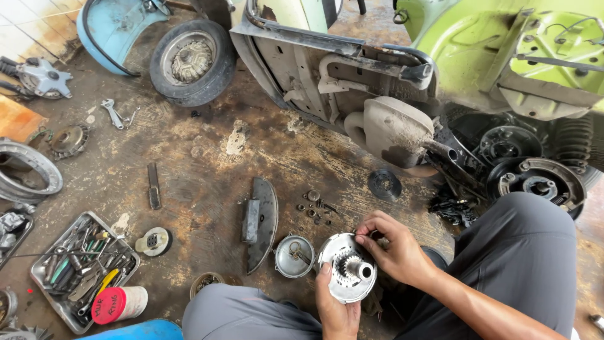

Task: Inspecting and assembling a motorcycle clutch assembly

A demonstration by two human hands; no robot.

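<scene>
Stained concrete floor (pixel 207 157), oily and worn. Metal tray (pixel 38 286) at lower left, packed with screwdrivers and hand tools; red-capped tube (pixel 119 304) lies against its near edge. Small tyre with hub (pixel 192 61) up top, just beside a blue body panel (pixel 113 25). Wrench (pixel 113 113) lies left of centre. Flat black bar (pixel 153 186) below it. Curved dark cover plate (pixel 261 221) mid-floor, round metal cup (pixel 294 256) just right of it. Loose nuts and washers (pixel 314 206) nearby. Green scooter body (pixel 478 50) tipped at upper right, brake drum (pixel 538 182) exposed. Grey rim (pixel 28 170) at left edge.
</scene>
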